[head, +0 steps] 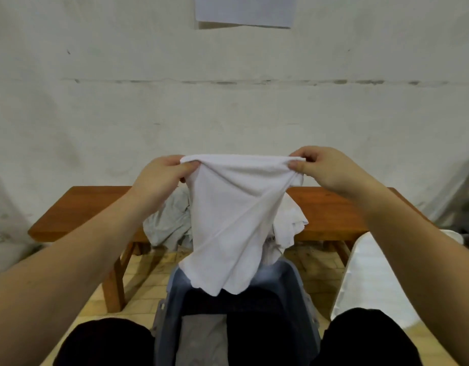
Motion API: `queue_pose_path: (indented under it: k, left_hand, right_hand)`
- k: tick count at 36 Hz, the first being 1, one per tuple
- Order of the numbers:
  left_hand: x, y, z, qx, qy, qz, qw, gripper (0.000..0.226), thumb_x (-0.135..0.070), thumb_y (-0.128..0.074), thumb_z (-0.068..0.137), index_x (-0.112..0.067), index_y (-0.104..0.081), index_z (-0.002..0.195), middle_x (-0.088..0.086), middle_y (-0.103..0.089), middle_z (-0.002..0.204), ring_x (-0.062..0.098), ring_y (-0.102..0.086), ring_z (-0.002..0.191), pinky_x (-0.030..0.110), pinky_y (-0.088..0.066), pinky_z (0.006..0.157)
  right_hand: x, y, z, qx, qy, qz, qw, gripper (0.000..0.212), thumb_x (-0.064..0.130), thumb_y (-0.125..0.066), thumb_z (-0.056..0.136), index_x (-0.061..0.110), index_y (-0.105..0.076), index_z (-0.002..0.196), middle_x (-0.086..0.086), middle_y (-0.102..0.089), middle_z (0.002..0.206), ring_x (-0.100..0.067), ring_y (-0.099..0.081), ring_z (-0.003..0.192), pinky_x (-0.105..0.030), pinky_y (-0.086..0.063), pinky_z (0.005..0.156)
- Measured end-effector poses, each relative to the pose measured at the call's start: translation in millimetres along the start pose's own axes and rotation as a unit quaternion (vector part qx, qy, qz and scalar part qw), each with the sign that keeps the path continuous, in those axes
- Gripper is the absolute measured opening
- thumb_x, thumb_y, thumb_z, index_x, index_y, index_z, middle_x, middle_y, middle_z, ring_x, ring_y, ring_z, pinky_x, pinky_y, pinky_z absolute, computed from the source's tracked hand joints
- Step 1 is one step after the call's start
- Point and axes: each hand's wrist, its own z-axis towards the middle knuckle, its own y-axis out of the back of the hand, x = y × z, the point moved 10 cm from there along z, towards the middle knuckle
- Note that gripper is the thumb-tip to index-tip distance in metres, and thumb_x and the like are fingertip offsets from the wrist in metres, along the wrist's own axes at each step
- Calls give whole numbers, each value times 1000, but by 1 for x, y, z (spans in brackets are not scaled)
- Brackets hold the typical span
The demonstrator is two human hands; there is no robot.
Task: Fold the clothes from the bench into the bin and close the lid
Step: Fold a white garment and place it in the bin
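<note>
A white cloth point(230, 220) hangs in the air in front of me, held up by its top edge. My left hand point(162, 178) pinches its left corner and my right hand point(325, 170) pinches its right corner. The lower edge of the cloth dangles over the open blue-grey bin point(299, 283) between my knees. Dark and grey folded clothes point(201, 336) lie inside the bin. Behind the cloth, a pile of pale clothes point(167, 225) sits on the wooden bench point(77, 207), partly hidden.
The bench stands against a white wall point(228, 101) on a tiled floor point(146, 283). A white translucent panel, perhaps the bin's lid point(370, 281), leans at the right beside my knee. My dark-trousered legs point(104, 342) flank the bin.
</note>
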Motion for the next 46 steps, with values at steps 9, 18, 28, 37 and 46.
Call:
queue_pose_path:
  k: [9,18,28,37,46]
  left_hand:
    - [-9,7,5,12,-66,192,979,25,-23,-55,95,-10,-64,77,3,-59,72,6,-50,62,27,-36,59]
    - [-6,10,11,-12,-65,211,975,31,-21,-43,98,0,-57,81,8,-52,72,13,-44,62,32,-33,59]
    - [2,2,39,5,-22,53,998,24,-26,-46,94,-19,-69,93,11,-64,76,22,-59,55,33,-42,55]
    - [5,-18,108,4,41,-72,997,13,-17,-51,96,-12,-62,99,7,-64,90,31,-71,64,30,-41,50]
    - [53,-84,208,39,105,-158,981,5,-8,-49,99,-9,-54,100,14,-63,97,23,-71,71,26,-55,56]
  right_hand:
    - [-16,-21,5,-28,-2,-8,1000,12,30,-54,99,26,-64,94,7,-64,74,-2,-56,61,-24,-42,62]
    - [-24,-32,12,-10,-19,164,986,16,24,-53,101,9,-60,99,-5,-67,73,-18,-61,59,-35,-50,60]
    - [-24,-13,27,-58,-2,194,979,16,25,-55,99,13,-64,96,-4,-66,71,-16,-62,58,-33,-51,59]
    - [-38,6,90,-107,-47,250,961,9,25,-63,93,17,-64,95,0,-66,77,-15,-69,63,-25,-48,56]
    - [-108,-16,177,-121,-108,240,957,6,24,-59,95,18,-62,95,-1,-67,85,-13,-70,70,-32,-55,71]
